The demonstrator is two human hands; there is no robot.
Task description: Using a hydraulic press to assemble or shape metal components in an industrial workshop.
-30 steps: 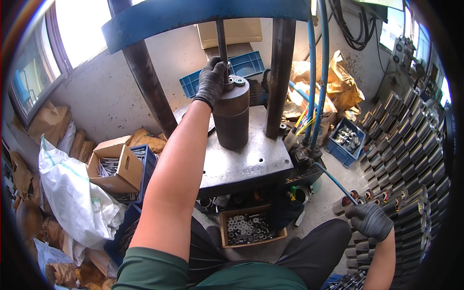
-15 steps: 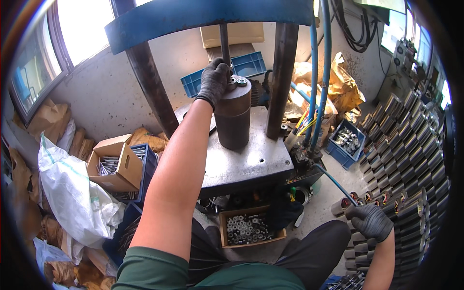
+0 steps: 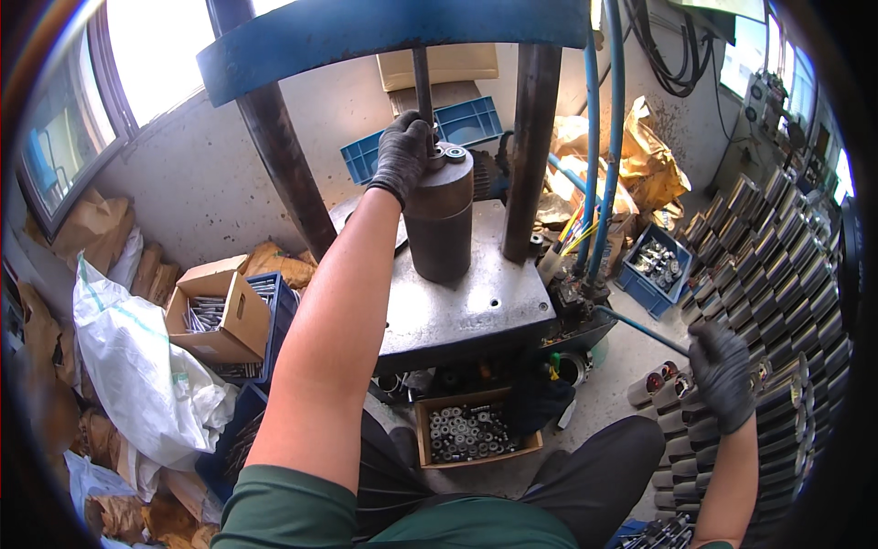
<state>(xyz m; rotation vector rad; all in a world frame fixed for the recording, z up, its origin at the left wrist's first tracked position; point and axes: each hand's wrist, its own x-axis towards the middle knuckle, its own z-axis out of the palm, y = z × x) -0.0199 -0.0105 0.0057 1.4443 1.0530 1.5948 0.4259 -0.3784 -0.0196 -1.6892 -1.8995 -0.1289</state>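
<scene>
My left hand (image 3: 404, 154), in a dark grey glove, is closed at the lower end of an upright metal rod (image 3: 422, 82). What its fingers hold is hidden behind them. Just below is the top of a dark steel cylinder (image 3: 439, 233), where a small ring-shaped bearing (image 3: 455, 155) lies beside my fingers. The cylinder stands on the metal press table (image 3: 494, 316), under the blue crossbeam (image 3: 393, 50). Off to the right, my gloved right hand (image 3: 722, 375) grips the end of a long blue lever (image 3: 645, 329), which comes out from the press's side.
Between my legs sits a carton of small metal rings (image 3: 466, 435). Stacked metal cylinders (image 3: 768, 265) fill the right side, near a blue crate of parts (image 3: 654, 265). At left are a carton of metal pins (image 3: 219, 311) and a white sack (image 3: 137, 357). Blue hoses (image 3: 611, 137) hang beside the press.
My right hand has moved up and to the right, swinging the lever's end with it. My left hand stays at the rod above the cylinder.
</scene>
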